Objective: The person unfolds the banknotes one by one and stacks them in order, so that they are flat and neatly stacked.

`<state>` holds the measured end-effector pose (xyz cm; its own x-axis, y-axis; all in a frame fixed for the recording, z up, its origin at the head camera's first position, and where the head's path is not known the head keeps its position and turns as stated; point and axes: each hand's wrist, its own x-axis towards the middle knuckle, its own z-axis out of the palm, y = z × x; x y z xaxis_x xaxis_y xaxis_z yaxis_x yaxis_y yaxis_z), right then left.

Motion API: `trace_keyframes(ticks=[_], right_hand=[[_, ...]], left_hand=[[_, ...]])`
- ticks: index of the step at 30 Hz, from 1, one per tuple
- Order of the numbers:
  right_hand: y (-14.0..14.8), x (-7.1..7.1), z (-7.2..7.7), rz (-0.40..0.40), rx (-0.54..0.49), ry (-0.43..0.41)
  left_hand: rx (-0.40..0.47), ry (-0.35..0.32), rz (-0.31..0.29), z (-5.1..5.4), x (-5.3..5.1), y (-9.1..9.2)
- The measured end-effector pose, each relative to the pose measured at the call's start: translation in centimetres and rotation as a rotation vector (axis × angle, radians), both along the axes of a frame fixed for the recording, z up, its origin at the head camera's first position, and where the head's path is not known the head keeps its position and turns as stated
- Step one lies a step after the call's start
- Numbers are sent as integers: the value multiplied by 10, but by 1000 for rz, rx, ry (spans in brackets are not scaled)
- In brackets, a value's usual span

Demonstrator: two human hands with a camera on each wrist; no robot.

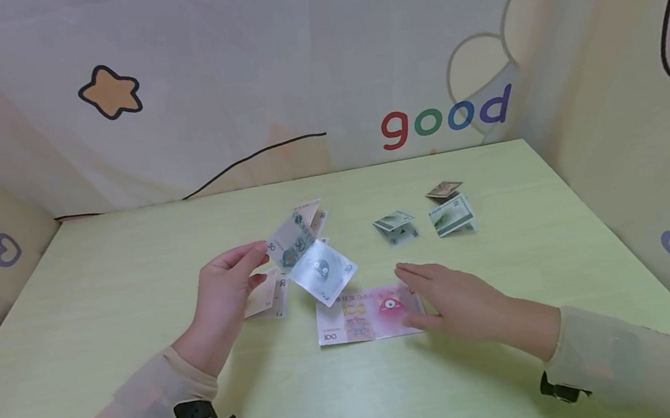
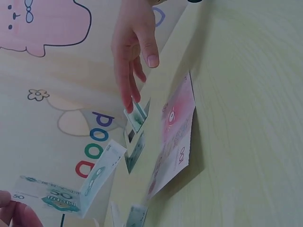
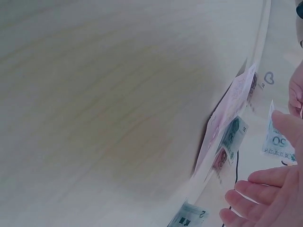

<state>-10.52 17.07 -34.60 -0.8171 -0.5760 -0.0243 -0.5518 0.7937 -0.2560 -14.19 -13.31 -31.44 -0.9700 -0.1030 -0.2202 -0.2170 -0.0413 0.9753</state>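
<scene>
My left hand [image 1: 223, 291] pinches one end of a creased greenish 50 banknote [image 1: 292, 245] between thumb and fingertips. The note is raised off the table, its other half bent down toward the right; the left wrist view shows the fold in this 50 note [image 2: 61, 196] clearly. Below it lies a pink 100 banknote [image 1: 355, 327], spread out and slightly bowed. Over its right end hovers my right hand [image 1: 460, 301], fingers extended and holding nothing. In the right wrist view that right hand [image 3: 265, 194] has its fingers straight, apart from the notes.
A folded pale note [image 1: 263, 296] stands partly behind the left hand, and a pinkish folded note [image 1: 319, 219] behind the 50. Back right are folded green notes [image 1: 396, 227] [image 1: 453, 215] and a brown one [image 1: 444, 189]. Printed cloth walls [image 1: 233, 76] enclose the table [image 1: 130, 260].
</scene>
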Motion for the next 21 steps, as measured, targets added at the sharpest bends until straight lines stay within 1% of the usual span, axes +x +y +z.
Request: trace_keyframes(ticks=[7,14,17,21], right_hand=[[-3,-1,2,-57,-2,-21],[-10,-2,7,-132,-52,-23],[-12,-1,9,-142,-68,-22],[-16,0,11,-135,-80,-10]], left_hand=[[14,-11,-26,-2,5,7],[13,-32,-54,-5,11,15],[5,-31,-65,-6,13,19],[18,-25,-62,-9,16,25]])
